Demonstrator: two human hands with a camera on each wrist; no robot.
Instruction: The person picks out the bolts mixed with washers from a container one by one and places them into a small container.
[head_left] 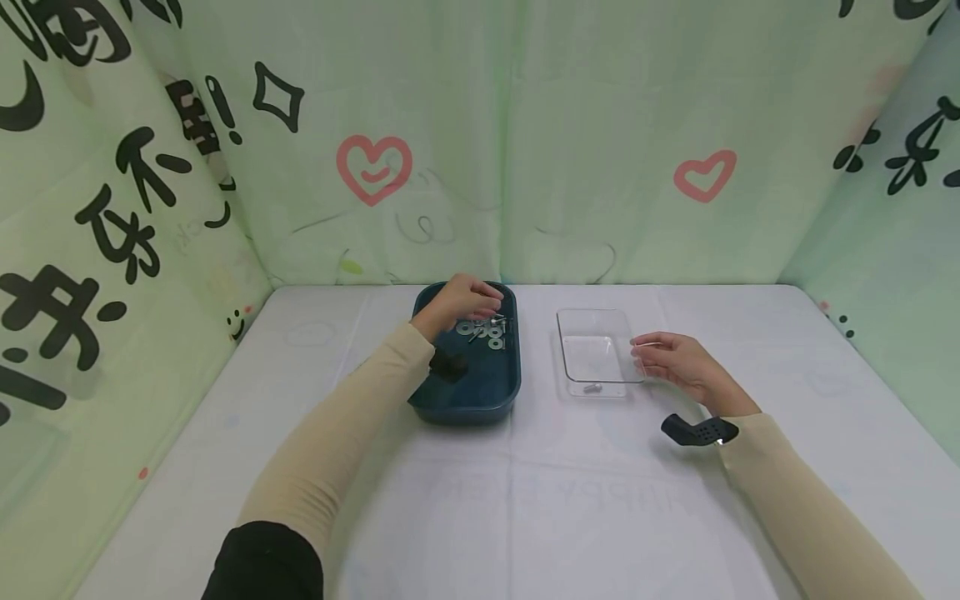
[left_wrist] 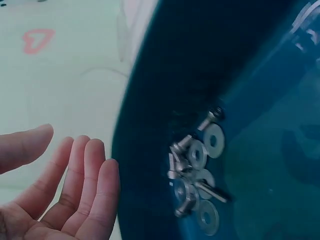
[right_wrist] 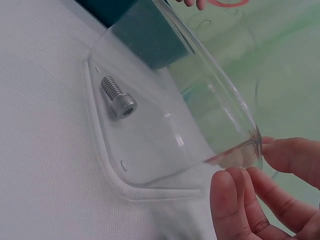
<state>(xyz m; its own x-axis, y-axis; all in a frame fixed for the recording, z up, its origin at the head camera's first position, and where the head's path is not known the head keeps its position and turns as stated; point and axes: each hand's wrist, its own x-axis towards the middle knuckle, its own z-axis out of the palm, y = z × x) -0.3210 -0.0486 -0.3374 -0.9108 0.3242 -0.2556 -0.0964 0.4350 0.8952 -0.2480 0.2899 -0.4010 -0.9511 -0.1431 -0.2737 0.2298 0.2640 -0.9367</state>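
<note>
My left hand (head_left: 467, 298) is over the far end of a dark blue tray (head_left: 480, 396), its fingers slightly bent. Nothing shows between its thumb and fingers in the left wrist view. On the tray floor lie several flat washers (left_wrist: 214, 141) and several socket-head bolts (left_wrist: 183, 144) in a loose heap. To the right, my right hand (head_left: 682, 362) pinches the right wall of a clear plastic box (head_left: 592, 354) at its rim, thumb on one side and fingers on the other. One bolt (right_wrist: 118, 98) lies on its side at the box's near end.
Tray and box stand side by side on a white-covered table (head_left: 525, 500), a gap between them. A pale green curtain (head_left: 570, 208) with drawings rises behind the table and at both sides. A black strap device (head_left: 699, 430) sits at my right wrist.
</note>
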